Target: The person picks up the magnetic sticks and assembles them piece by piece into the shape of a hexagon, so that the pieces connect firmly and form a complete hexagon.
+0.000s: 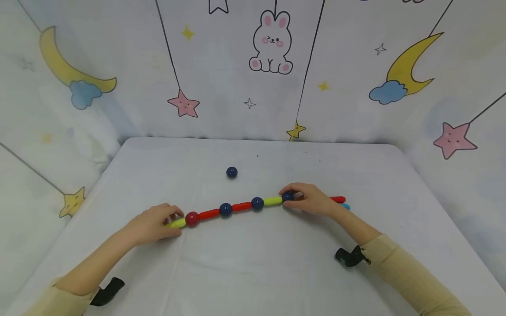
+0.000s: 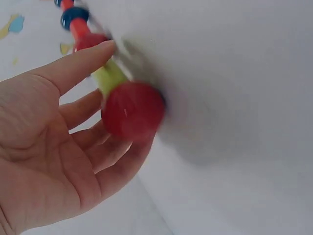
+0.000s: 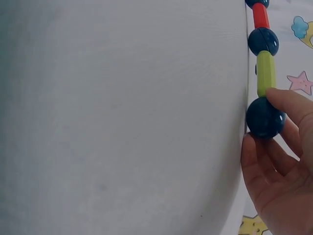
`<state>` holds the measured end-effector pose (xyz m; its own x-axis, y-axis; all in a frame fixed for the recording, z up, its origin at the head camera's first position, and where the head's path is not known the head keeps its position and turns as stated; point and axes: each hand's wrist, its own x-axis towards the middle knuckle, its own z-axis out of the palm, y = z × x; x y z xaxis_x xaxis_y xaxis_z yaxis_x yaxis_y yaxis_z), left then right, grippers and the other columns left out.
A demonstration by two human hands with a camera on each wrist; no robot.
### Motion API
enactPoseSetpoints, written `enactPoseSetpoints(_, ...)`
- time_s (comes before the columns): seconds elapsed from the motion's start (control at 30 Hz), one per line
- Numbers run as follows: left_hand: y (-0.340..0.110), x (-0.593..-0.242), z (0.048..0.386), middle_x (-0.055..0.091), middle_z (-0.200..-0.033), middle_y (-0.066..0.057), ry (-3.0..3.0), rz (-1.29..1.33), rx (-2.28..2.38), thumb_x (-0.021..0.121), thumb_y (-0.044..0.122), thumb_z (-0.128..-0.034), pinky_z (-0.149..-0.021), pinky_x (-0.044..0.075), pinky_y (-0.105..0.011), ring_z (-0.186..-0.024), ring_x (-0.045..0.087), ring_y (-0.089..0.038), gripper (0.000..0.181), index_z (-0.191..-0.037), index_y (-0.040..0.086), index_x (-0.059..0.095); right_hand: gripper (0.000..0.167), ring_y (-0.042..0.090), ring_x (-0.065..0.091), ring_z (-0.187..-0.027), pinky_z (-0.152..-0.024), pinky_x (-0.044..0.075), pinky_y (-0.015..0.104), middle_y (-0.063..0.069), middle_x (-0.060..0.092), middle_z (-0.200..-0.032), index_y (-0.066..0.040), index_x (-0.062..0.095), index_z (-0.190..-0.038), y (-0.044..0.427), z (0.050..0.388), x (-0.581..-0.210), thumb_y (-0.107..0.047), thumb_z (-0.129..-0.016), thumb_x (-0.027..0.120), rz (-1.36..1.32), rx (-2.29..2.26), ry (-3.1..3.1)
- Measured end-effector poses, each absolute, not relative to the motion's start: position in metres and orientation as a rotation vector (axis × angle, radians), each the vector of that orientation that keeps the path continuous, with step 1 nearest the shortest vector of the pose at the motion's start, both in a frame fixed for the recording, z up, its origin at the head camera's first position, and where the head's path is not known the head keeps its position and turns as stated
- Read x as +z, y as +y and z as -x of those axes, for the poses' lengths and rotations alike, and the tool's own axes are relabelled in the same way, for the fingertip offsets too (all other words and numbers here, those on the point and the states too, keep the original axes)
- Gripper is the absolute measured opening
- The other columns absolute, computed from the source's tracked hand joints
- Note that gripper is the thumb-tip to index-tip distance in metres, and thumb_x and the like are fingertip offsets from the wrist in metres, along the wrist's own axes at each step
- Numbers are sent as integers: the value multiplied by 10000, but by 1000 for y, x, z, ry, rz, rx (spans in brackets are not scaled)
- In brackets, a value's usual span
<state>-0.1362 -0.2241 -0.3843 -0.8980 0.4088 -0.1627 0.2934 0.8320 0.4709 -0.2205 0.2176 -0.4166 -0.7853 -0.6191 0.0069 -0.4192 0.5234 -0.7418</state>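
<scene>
A chain of toy balls and rods (image 1: 241, 206) lies slantwise across the white table, with red and yellow-green rods between red and dark blue balls. At its left end my left hand (image 1: 156, 224) curls around a red end ball (image 2: 133, 110), which the hand hides in the head view. The left thumb lies along the yellow-green rod (image 1: 177, 223) beside that ball. My right hand (image 1: 310, 199) pinches the dark blue ball (image 3: 265, 118) at the right end between thumb and fingers. A yellow-green rod (image 3: 266, 73) joins it to the neighbouring blue ball.
One loose dark blue ball (image 1: 232, 172) sits behind the chain. Beyond the right hand, a red rod (image 1: 337, 199) and a light blue rod (image 1: 345, 206) lie partly hidden by the wrist. A patterned cloth backdrop (image 1: 221, 66) rises behind the table.
</scene>
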Motion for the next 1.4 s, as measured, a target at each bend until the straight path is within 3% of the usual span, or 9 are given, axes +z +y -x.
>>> enactPoseSetpoints(0.17,-246,-386,125,562,-796,76,2780,-512,692,774,263,-830,-616,426,-271,-723,496,-101,237,-998,114,699,324,209,569,-1052,-898,517,382,51,615,-1199,-109,624,-1227,218,220,-415,-193,-922,693,866,-1105,2523)
enactPoseSetpoints(0.33,-241,-390,120,564,-747,105,2849,-502,723,774,264,-829,-597,416,-258,-672,482,-77,221,-997,134,712,294,206,580,-1024,-882,524,372,39,627,-1147,-111,637,-1190,218,220,-415,-209,-919,697,818,-1086,2581)
enactPoseSetpoints(0.7,-209,-398,118,591,-736,55,2764,-327,921,752,256,-853,-554,455,-254,-649,526,-121,225,-984,92,671,260,189,576,-934,-826,524,347,15,637,-1057,-141,660,-1076,213,219,-416,-285,-877,745,687,-1052,2723)
enactPoseSetpoints(1.03,-186,-403,120,539,-651,17,2683,-178,1023,755,291,-850,-520,401,-244,-590,494,-146,266,-894,87,590,258,200,530,-872,-731,463,330,7,640,-993,-158,665,-1023,203,219,-417,-355,-873,736,630,-923,2856)
enactPoseSetpoints(1.4,-168,-406,121,604,-694,-20,2538,-26,1135,769,319,-841,-575,519,-281,-564,603,-144,338,-937,40,605,244,192,536,-858,-725,465,325,19,641,-996,-129,681,-1069,196,222,-413,-311,-908,700,628,-916,2838)
